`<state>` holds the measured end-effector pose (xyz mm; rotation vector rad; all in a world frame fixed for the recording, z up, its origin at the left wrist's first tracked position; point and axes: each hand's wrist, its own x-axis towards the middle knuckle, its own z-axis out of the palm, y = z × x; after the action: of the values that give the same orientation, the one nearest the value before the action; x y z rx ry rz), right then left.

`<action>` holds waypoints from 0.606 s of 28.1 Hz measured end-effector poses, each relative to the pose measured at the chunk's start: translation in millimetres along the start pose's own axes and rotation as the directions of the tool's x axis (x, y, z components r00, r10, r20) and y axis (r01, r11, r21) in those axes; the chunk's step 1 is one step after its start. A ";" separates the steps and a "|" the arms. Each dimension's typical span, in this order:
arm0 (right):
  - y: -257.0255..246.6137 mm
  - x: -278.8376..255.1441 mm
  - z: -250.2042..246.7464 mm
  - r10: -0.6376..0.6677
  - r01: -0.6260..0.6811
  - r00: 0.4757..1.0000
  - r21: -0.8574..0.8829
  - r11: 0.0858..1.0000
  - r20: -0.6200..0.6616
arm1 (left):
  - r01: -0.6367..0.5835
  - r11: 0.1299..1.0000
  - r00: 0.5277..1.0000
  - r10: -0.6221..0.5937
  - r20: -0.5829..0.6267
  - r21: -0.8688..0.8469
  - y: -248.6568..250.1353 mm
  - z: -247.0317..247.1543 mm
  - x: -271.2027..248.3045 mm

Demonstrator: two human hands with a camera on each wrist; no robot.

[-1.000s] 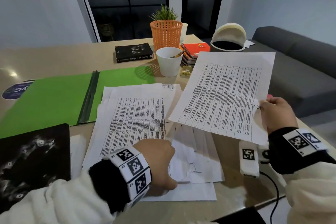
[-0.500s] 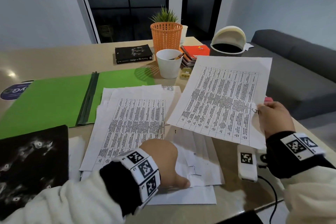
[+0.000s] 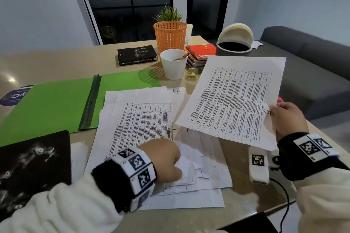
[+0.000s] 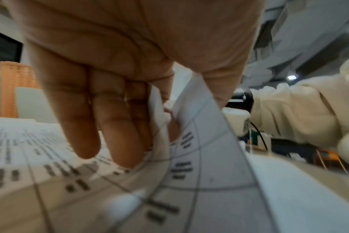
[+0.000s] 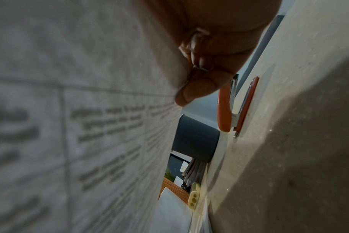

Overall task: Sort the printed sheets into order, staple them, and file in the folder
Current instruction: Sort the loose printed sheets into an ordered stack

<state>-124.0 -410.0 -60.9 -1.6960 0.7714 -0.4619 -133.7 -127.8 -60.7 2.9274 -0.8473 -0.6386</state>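
My right hand (image 3: pixel 288 119) pinches the lower right corner of one printed sheet (image 3: pixel 233 100) and holds it tilted above the table; in the right wrist view the thumb (image 5: pixel 191 93) presses on that sheet (image 5: pixel 80 126). A loose pile of printed sheets (image 3: pixel 141 123) lies in front of me. My left hand (image 3: pixel 164 159) sits at its near edge, and the left wrist view shows the hand (image 4: pixel 169 123) pinching a curled-up sheet corner (image 4: pixel 199 141). The open green folder (image 3: pixel 53 104) lies to the left. An orange stapler (image 5: pixel 227 108) rests on the table just beyond my right hand.
Behind the pile stand a white cup (image 3: pixel 173 64) with pencils, an orange basket (image 3: pixel 170 36), a black book (image 3: pixel 137 55), spiral notebooks (image 3: pixel 200 53) and a yellow sharpener (image 3: pixel 191 73). A black mat (image 3: pixel 34 164) lies near left. A white tagged device (image 3: pixel 258 164) with a cable hangs by the right edge.
My left hand has shifted a little along the near edge of the pile and now lifts a sheet corner. The right hand keeps its sheet almost still.
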 end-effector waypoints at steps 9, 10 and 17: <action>1.0 0.7 -0.3 0.022 -0.022 1.000 0.030 0.999 0.000 | -0.025 0.986 0.962 -0.022 -0.272 -0.167 -37.7 -37.2 -6.3; 1.1 1.4 0.2 0.019 -0.019 1.000 0.035 0.999 0.004 | -0.027 0.987 0.962 -0.017 -0.273 -0.157 -39.0 -38.5 -6.7; 4.4 3.6 0.8 0.022 -0.023 1.000 0.039 0.999 0.002 | 0.023 0.997 0.986 -0.012 -0.166 0.068 -32.7 -13.1 6.9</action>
<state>-122.1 -412.6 -65.7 -1.6498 0.7750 -0.4572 -106.6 -104.6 -55.8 3.0000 -0.8432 -0.3662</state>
